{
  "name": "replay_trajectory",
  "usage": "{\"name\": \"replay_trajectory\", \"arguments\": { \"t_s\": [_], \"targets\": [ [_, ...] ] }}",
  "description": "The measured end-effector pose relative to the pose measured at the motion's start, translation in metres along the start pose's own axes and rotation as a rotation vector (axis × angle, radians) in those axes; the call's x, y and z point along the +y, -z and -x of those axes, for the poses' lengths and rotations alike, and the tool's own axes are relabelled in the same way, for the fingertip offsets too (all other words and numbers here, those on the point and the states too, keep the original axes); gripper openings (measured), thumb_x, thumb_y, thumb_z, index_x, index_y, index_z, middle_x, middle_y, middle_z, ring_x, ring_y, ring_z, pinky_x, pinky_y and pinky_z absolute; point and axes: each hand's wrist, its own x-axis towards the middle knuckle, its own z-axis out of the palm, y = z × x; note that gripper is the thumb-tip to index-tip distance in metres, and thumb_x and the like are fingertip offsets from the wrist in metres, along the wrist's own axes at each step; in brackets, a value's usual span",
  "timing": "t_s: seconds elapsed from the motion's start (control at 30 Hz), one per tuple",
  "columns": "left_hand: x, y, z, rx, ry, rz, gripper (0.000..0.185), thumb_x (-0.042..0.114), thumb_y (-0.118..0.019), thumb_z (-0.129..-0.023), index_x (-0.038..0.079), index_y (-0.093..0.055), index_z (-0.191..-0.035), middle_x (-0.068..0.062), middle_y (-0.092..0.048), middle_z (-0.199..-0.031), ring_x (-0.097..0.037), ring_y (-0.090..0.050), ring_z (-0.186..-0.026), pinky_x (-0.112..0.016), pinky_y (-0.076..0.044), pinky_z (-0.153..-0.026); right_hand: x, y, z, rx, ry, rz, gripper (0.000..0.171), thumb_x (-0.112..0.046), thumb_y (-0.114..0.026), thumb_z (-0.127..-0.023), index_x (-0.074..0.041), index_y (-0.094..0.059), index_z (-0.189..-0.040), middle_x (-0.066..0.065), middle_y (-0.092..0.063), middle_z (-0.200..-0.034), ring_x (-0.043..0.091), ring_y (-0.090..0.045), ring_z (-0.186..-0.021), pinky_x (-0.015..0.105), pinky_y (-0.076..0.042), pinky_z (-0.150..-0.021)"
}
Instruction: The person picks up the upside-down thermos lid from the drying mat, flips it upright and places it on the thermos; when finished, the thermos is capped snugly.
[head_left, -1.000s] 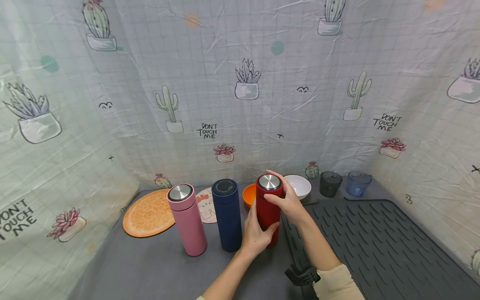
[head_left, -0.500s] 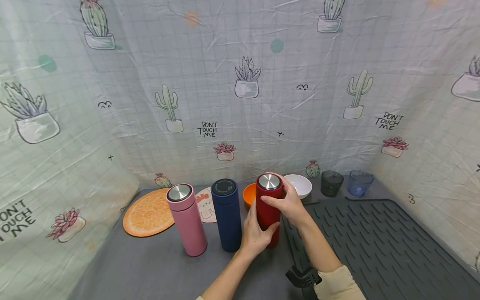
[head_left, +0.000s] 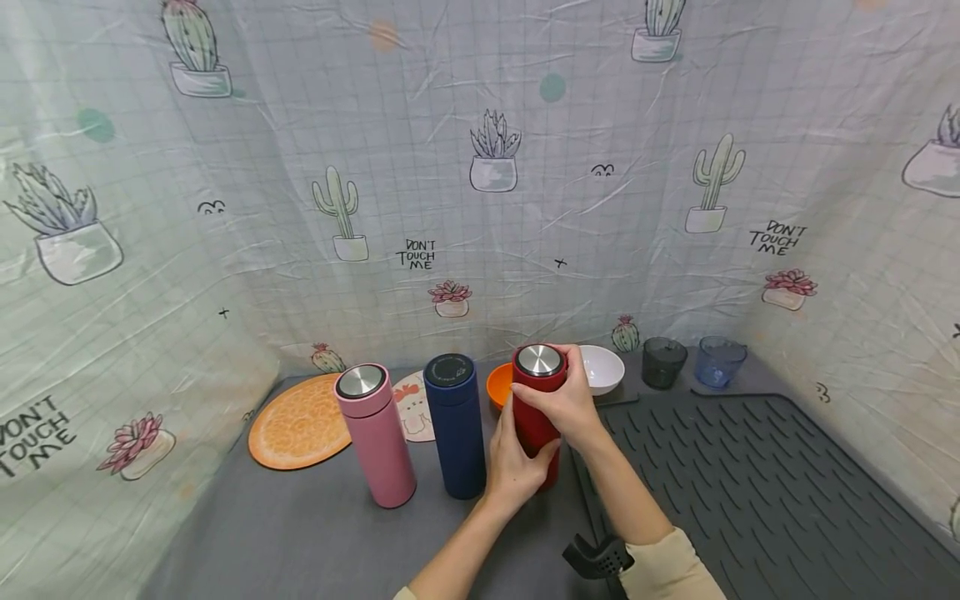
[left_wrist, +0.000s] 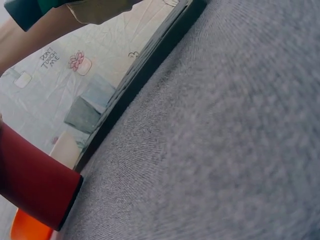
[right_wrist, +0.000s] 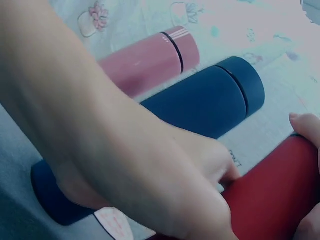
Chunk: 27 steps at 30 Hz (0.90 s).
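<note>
In the head view a red thermos flask with a steel-topped lid stands upright between both hands. My left hand grips its lower body, thumb on the near side. The right hand holds the upper part, its thumb across the front near the lid seam and its fingers hidden behind. In the left wrist view, the flask's black base edge is down at the cloth. Just left of my left hand stands a blue thermos flask, and beyond it a pink one.
An orange-slice mat and a cartoon mat lie behind the flasks. Further back are an orange bowl, a white bowl, a dark cup and a blue cup. A ridged black mat covers the right side.
My right hand has turned around the top of the red flask, its thumb sliding left across the front. The left hand keeps its grip and the flask stays in place.
</note>
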Motion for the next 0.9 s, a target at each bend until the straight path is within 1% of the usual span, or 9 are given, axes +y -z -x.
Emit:
{"name": "replay_trajectory", "arguments": {
  "t_s": [0.2, 0.23, 0.37, 0.43, 0.5, 0.6, 0.67, 0.77, 0.9],
  "targets": [
    [-0.001, -0.001, 0.000, 0.018, -0.005, -0.009, 0.090, 0.019, -0.078, -0.071, 0.014, -0.024, -0.143, -0.006, -0.047, -0.128, -0.023, -0.053, -0.107, -0.043, -0.045, -0.088, -0.025, -0.011, 0.008, 0.076, 0.002, 0.044, 0.064, 0.002, -0.074, -0.071, 0.004, -0.031, -0.119, 0.019, -0.045, -0.119, 0.030, -0.049, -0.103, 0.040, -0.046, -0.084],
    [-0.001, -0.001, 0.000, 0.021, -0.006, -0.010, 0.090, 0.019, -0.078, -0.071, 0.014, -0.024, -0.143, -0.006, -0.048, -0.128, -0.023, -0.053, -0.106, -0.043, -0.045, -0.088, -0.025, -0.012, 0.009, 0.083, 0.009, 0.048, 0.064, 0.002, -0.074, -0.071, 0.004, -0.031, -0.119, 0.019, -0.045, -0.118, 0.029, -0.049, -0.103, 0.039, -0.046, -0.084],
    [-0.001, -0.002, 0.000, 0.019, -0.008, -0.006, 0.090, 0.018, -0.078, -0.071, 0.015, -0.023, -0.143, -0.006, -0.047, -0.129, -0.023, -0.052, -0.108, -0.044, -0.045, -0.089, -0.022, -0.011, 0.009, 0.094, 0.011, 0.066, 0.065, 0.002, -0.074, -0.071, 0.004, -0.031, -0.120, 0.018, -0.045, -0.119, 0.027, -0.049, -0.104, 0.038, -0.046, -0.084],
    [-0.001, -0.002, 0.000, 0.011, -0.006, -0.004, 0.090, 0.018, -0.077, -0.071, 0.014, -0.023, -0.143, -0.006, -0.046, -0.130, -0.024, -0.052, -0.109, -0.044, -0.044, -0.089, -0.014, -0.009, 0.007, 0.085, 0.017, 0.058, 0.067, 0.002, -0.075, -0.071, 0.002, -0.031, -0.122, 0.018, -0.045, -0.120, 0.028, -0.048, -0.104, 0.039, -0.046, -0.085],
    [-0.001, -0.001, 0.000, -0.004, -0.003, -0.002, 0.089, 0.020, -0.077, -0.073, 0.013, -0.023, -0.143, -0.007, -0.045, -0.132, -0.024, -0.051, -0.110, -0.045, -0.043, -0.091, -0.005, -0.006, 0.006, 0.060, 0.016, 0.043, 0.069, 0.003, -0.074, -0.071, 0.000, -0.031, -0.124, 0.017, -0.044, -0.121, 0.028, -0.048, -0.105, 0.040, -0.046, -0.085],
    [-0.002, 0.006, 0.001, -0.025, -0.012, -0.025, 0.087, 0.020, -0.076, -0.074, 0.011, -0.022, -0.143, -0.009, -0.044, -0.132, -0.025, -0.049, -0.112, -0.046, -0.042, -0.092, 0.011, 0.000, 0.007, 0.003, 0.005, 0.064, 0.075, -0.002, -0.076, -0.071, -0.005, -0.030, -0.130, 0.014, -0.041, -0.124, 0.027, -0.046, -0.107, 0.042, -0.044, -0.086],
    [0.000, 0.014, 0.004, -0.042, -0.036, -0.073, 0.088, 0.017, -0.075, -0.075, 0.010, -0.021, -0.144, -0.009, -0.040, -0.135, -0.025, -0.046, -0.116, -0.047, -0.040, -0.094, 0.017, 0.003, 0.011, -0.045, -0.010, 0.111, 0.079, -0.006, -0.077, -0.071, -0.008, -0.027, -0.133, 0.012, -0.039, -0.126, 0.026, -0.043, -0.109, 0.043, -0.042, -0.088],
    [0.006, 0.032, 0.014, -0.066, -0.121, -0.206, 0.092, 0.013, -0.074, -0.073, 0.006, -0.018, -0.145, -0.011, -0.032, -0.142, -0.027, -0.037, -0.125, -0.047, -0.036, -0.097, 0.022, 0.009, 0.019, -0.100, -0.016, 0.224, 0.086, -0.016, -0.078, -0.071, -0.011, -0.023, -0.138, 0.010, -0.035, -0.130, 0.026, -0.036, -0.114, 0.046, -0.036, -0.092],
    [0.020, 0.063, 0.033, -0.094, -0.219, -0.387, 0.098, 0.015, -0.078, -0.068, 0.004, -0.018, -0.145, -0.009, -0.022, -0.148, -0.025, -0.024, -0.134, -0.044, -0.030, -0.101, 0.023, 0.025, 0.027, -0.106, -0.005, 0.354, 0.088, -0.024, -0.077, -0.073, -0.014, -0.021, -0.141, 0.011, -0.033, -0.132, 0.029, -0.029, -0.119, 0.051, -0.029, -0.096]
  ]
}}
